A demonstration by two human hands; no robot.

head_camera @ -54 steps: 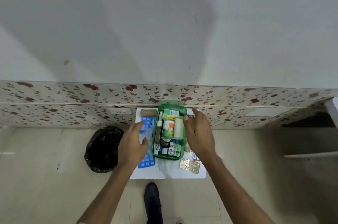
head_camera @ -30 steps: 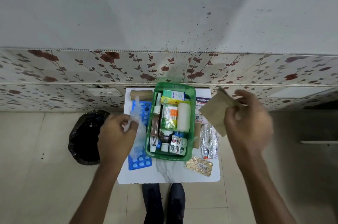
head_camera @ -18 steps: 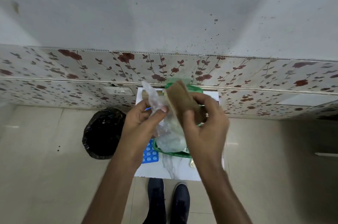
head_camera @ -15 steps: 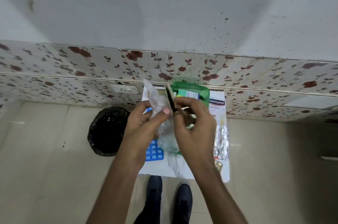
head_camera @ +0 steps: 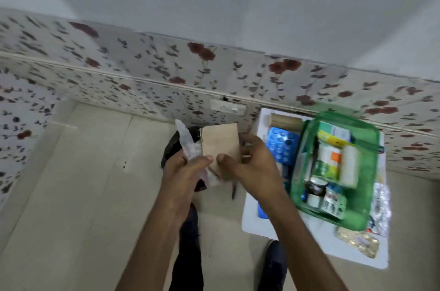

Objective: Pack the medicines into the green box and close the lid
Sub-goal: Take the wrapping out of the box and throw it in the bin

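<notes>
Both hands raised left of the tabletop (head_camera: 252, 221), over the floor and a black bin bag (head_camera: 172, 148). Left hand (head_camera: 184, 171) — grip closed on a crumpled clear plastic wrapper (head_camera: 188, 144), thumb pressing against a brown paper packet (head_camera: 220, 146). Right hand (head_camera: 254, 167) — grip pinched on the same packet from its right side, thumb on the front face. Packet upright, wrapper just beside it at 9 o'clock.

Green box (head_camera: 357, 193) sits on the tabletop at 3 o'clock from the hands, well apart, lid not on; cartons, a white roll and small bottles packed inside. Blue blister sheet (head_camera: 281, 145) lies at the box's 9 o'clock side, a gold blister strip (head_camera: 358, 242) at its 6 o'clock, a silver strip (head_camera: 381, 209) along its 3 o'clock side. Motion blur softens labels.
</notes>
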